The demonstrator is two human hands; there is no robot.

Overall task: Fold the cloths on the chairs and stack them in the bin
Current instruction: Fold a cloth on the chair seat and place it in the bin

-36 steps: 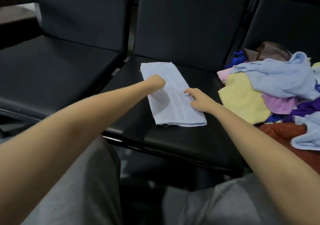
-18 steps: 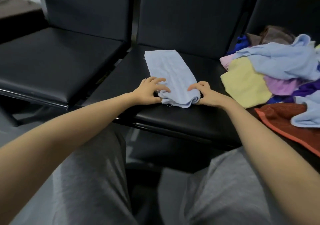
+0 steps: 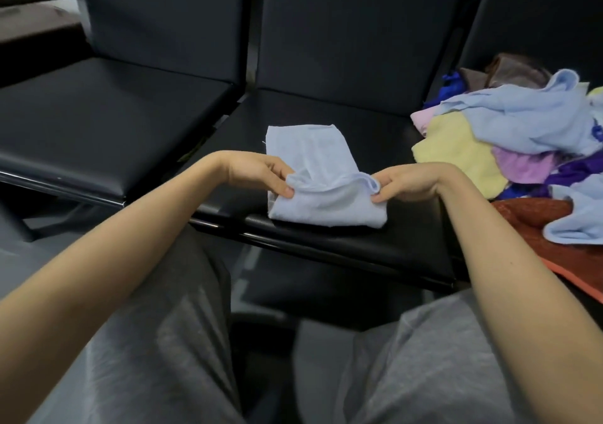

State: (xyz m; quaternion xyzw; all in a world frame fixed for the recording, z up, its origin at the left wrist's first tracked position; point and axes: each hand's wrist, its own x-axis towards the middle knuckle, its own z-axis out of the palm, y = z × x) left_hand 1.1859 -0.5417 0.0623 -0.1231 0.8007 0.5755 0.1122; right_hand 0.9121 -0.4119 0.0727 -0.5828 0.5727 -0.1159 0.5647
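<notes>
Folding pale blue cloth on middle chair

At 12 o'clock the cloth is pinched at both sides, left hand and right hand each clamped on it between thumb and fingers. Since half a second ago, its near end has been lifted and doubled over. At 2 o'clock loose cloths are heaped.

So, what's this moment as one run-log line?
light blue cloth: on middle chair seat, near end lifted | left hand: pinches it | right hand: pinches it | cloth pile: right chair
</notes>
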